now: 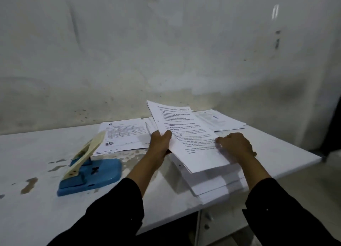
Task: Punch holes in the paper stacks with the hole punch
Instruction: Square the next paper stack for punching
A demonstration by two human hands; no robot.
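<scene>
Head view: left hand (pixel 160 144) grips a printed sheaf (pixel 186 135), lifting it off the thick paper stack (pixel 212 183) at 4 o'clock on the white surface (pixel 36 208). Right hand (pixel 235 144) rests on the stack's top, fingers curled; grasp unclear. One blue hole punch (pixel 88 169) sits at 8 o'clock, apart, handle up, nothing in it. One hole visible on a stack sheet edge. Two more paper piles at 12. Most punching likely remains.

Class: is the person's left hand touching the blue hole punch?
Apart. The head view shows bare table between the left hand, gripping printed sheets, and the hole punch.
</scene>
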